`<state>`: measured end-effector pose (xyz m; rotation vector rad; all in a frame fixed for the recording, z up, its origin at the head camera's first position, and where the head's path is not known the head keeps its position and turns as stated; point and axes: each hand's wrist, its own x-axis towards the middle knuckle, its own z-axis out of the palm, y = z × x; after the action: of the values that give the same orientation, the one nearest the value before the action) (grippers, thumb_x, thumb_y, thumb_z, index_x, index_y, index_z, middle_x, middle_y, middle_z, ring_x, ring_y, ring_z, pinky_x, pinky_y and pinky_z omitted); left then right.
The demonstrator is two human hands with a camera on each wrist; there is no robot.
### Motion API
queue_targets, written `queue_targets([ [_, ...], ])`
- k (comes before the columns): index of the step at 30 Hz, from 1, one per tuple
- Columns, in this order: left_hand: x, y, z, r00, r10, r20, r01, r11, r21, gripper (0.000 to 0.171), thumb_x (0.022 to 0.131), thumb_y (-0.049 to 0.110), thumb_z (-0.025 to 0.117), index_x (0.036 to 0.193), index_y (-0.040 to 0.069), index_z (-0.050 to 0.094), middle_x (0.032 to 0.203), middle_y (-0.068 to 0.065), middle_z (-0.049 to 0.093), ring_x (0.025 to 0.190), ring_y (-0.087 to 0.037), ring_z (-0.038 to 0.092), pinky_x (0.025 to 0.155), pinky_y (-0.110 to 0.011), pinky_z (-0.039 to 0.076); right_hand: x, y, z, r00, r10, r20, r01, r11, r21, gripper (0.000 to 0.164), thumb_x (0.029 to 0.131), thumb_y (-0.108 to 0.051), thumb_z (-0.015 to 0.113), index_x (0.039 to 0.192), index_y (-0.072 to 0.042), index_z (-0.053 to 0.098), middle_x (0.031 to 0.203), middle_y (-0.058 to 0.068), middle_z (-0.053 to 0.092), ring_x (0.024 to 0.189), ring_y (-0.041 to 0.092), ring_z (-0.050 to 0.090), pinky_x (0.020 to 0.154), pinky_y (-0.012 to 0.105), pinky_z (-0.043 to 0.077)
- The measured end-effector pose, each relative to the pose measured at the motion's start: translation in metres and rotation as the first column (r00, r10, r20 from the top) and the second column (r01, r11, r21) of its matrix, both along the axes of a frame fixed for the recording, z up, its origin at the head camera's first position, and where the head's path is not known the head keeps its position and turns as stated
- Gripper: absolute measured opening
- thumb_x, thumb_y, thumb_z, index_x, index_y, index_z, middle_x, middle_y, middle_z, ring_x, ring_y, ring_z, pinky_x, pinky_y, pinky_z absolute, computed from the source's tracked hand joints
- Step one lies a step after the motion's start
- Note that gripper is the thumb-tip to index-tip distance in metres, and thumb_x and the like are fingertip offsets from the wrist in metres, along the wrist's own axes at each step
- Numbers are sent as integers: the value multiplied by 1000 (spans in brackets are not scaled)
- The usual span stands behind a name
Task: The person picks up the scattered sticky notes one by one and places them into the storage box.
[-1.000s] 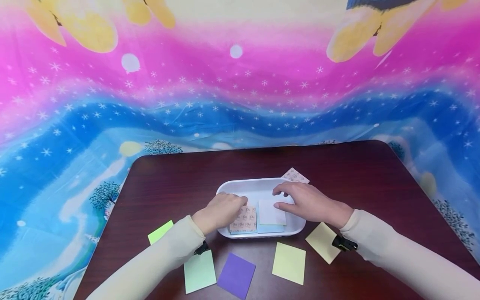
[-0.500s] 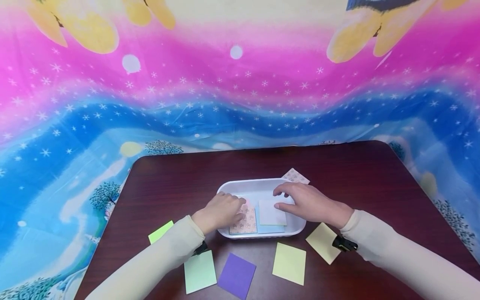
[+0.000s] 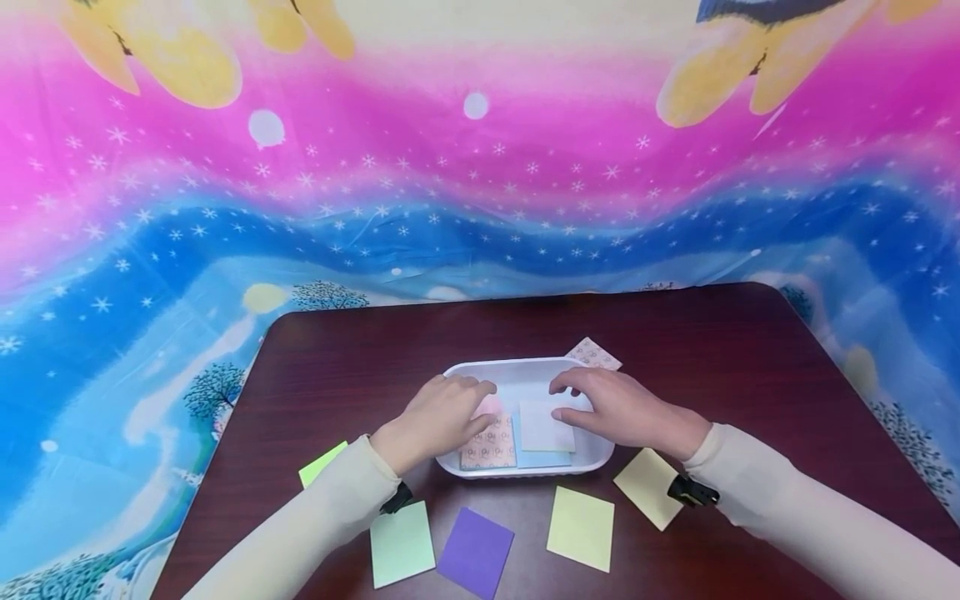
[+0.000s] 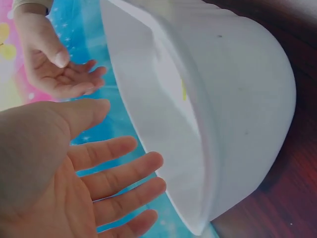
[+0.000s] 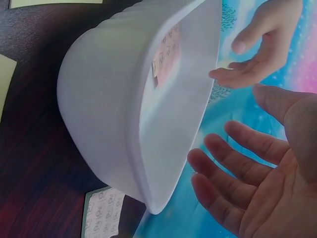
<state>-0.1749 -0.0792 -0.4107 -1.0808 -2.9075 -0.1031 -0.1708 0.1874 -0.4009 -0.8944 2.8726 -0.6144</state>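
Note:
A white plastic tub (image 3: 525, 377) stands on the table with square paper pads in it. At its left lies a pad with a printed pattern (image 3: 487, 448), a bit of pink paper (image 3: 491, 406) behind it. To the right, a white square (image 3: 537, 425) overlaps a light blue one (image 3: 543, 459). My left hand (image 3: 437, 417) hovers over the tub's left end, fingers spread and relaxed, holding nothing. Over the right end is my right hand (image 3: 618, 406), thumb and fingers apart, also holding nothing. Both wrist views show bare palms beside the tub's rim (image 4: 190, 99).
In front of the tub lie a pale green square (image 3: 402, 546), a purple square (image 3: 476, 552) and a yellow square (image 3: 581, 529). A tan square (image 3: 647, 487) is by the right wrist, a lime square (image 3: 321, 463) by the left forearm. Another patterned square (image 3: 594, 353) lies behind the tub.
My left hand has lifted off the patterned pad, and its bunched fingers have spread apart. Pink paper now shows behind that pad. The right hand has stayed almost still.

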Motion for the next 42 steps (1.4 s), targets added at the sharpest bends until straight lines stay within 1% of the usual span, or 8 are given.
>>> queue_targets([
  [6, 5, 1, 7, 1000, -12, -27, 13, 999, 38, 42, 90, 39, 56, 122, 13, 61, 110, -2, 67, 109, -21, 58, 91, -39, 45, 1, 5, -1, 999, -34, 15, 33, 999, 14, 40, 83, -39, 67, 114, -15, 65, 108, -2, 66, 94, 14, 60, 79, 33, 49],
  [12, 10, 4, 11, 998, -38, -46, 41, 997, 71, 40, 89, 37, 57, 120, 12, 62, 109, -2, 67, 109, -21, 59, 96, -37, 43, 2, 12, -2, 999, -44, 12, 44, 999, 2, 39, 82, -39, 67, 113, -15, 65, 108, -2, 66, 96, 16, 60, 80, 34, 50],
  [16, 11, 6, 11, 997, -45, -57, 50, 996, 74, 40, 89, 37, 57, 119, 12, 62, 109, -2, 67, 107, -21, 59, 94, -37, 43, 2, 15, -1, 999, -49, -1, 49, 999, -9, 38, 82, -37, 68, 113, -15, 66, 108, -1, 66, 95, 16, 61, 78, 34, 50],
  [23, 13, 8, 9, 997, -62, -49, 66, 995, 78, 37, 90, 36, 55, 118, 12, 63, 104, 0, 68, 101, -19, 61, 90, -36, 45, 3, 22, -2, 998, -63, 1, 63, 998, -23, 36, 82, -36, 68, 112, -15, 66, 105, -4, 66, 88, 9, 58, 74, 32, 49],
  [28, 15, 9, 5, 996, -74, -47, 78, 994, 82, 35, 90, 34, 55, 115, 12, 63, 97, 2, 68, 92, -18, 62, 83, -37, 48, 2, 28, -3, 998, -60, -8, 60, 997, -39, 36, 83, -37, 67, 111, -15, 66, 101, -6, 65, 82, 11, 57, 70, 31, 48],
  [32, 18, 9, 3, 995, -79, -56, 83, 994, 73, 35, 90, 36, 56, 115, 13, 63, 97, 2, 68, 90, -17, 62, 81, -37, 48, 2, 32, -3, 998, -60, 2, 60, 997, -43, 37, 83, -39, 66, 111, -14, 66, 100, -6, 65, 79, 12, 55, 68, 30, 47],
  [39, 19, 13, 4, 996, -78, -44, 81, 995, 64, 38, 90, 39, 55, 117, 14, 62, 101, 3, 68, 94, -17, 62, 80, -37, 48, -1, 39, -3, 998, -65, -4, 64, 996, -64, 38, 85, -38, 65, 112, -11, 66, 105, -2, 66, 88, 14, 59, 77, 35, 50],
  [42, 19, 16, 4, 996, -79, -45, 82, 995, 64, 37, 90, 39, 56, 117, 14, 62, 101, 3, 68, 94, -16, 62, 80, -37, 47, -1, 43, -1, 997, -76, -8, 75, 994, -74, 39, 85, -38, 64, 112, -11, 66, 105, -1, 66, 89, 15, 60, 78, 36, 50],
])
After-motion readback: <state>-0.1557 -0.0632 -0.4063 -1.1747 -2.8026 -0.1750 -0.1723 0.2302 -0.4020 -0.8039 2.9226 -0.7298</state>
